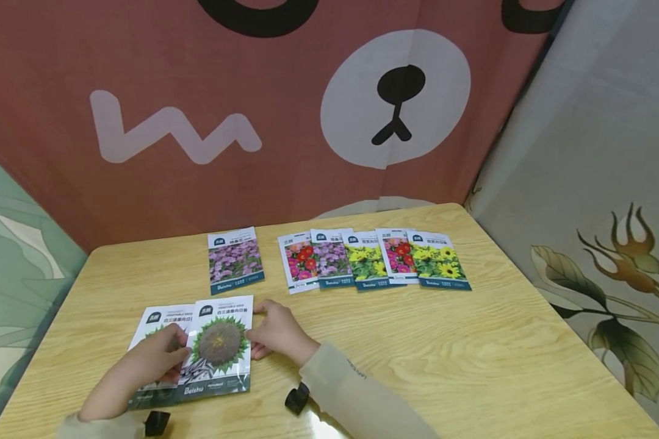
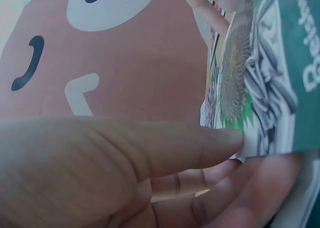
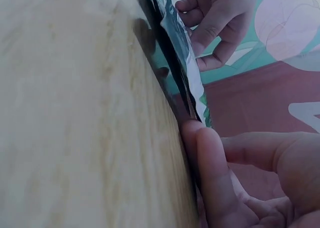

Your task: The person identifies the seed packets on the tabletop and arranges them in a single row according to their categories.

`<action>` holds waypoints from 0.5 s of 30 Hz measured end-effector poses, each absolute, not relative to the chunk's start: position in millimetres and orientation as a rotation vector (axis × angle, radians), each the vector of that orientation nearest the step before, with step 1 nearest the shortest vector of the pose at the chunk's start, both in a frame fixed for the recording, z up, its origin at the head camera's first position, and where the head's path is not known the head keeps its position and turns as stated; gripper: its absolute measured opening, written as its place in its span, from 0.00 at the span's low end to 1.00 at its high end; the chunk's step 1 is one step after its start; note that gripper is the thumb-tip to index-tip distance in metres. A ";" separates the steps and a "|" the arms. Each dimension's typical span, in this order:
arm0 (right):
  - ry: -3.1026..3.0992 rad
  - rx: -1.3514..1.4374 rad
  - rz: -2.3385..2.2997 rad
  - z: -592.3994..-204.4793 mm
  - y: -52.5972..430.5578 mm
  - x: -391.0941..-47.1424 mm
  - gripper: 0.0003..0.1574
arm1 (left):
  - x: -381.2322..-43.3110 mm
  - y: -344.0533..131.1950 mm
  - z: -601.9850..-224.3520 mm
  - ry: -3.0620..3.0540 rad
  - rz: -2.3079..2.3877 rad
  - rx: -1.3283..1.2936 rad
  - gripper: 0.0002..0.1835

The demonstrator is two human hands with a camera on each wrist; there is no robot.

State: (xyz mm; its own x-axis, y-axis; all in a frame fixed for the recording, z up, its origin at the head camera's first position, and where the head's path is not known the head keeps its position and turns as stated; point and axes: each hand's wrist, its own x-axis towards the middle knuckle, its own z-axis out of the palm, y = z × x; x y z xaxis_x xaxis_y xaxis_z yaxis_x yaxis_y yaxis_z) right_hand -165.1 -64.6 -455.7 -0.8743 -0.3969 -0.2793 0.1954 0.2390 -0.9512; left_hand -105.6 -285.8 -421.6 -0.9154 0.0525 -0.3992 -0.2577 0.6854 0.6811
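Head: held front sunflower packet (image 1: 221,344) by both side edges, in left hand (image 1: 156,356) and right hand (image 1: 280,332), at front left of worktop (image 1: 445,353), overlapping another sunflower packet (image 1: 148,320). Showed purple-flower packet (image 1: 235,262) beyond, row of five flower packets (image 1: 368,259) farther right. Left wrist: pinched left edge between thumb (image 2: 185,145) and fingers (image 2: 265,188). Right wrist: pinched opposite edge, low by worktop.

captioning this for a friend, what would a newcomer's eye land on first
Probably the white cartoon animal muzzle on the reddish-brown hanging cloth behind the table. Next, the sunflower seed packet at near left, held by the left hand and right hand. Then the overlapping row of five flower-seed packets near the table's far edge.
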 end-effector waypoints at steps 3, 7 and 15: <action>2.094 -0.186 -1.636 -454.5 -65.4 -164.2 0.38 | -106.8 -284.5 -422.5 2.541 1.033 -0.155 0.05; 2.147 -0.217 -1.568 -453.5 -66.2 -163.6 0.41 | -106.8 -284.3 -423.8 2.582 0.972 -0.107 0.05; 2.250 -0.258 -1.453 -450.3 -70.4 -161.3 0.42 | -106.9 -284.2 -424.2 2.715 0.778 -0.053 0.07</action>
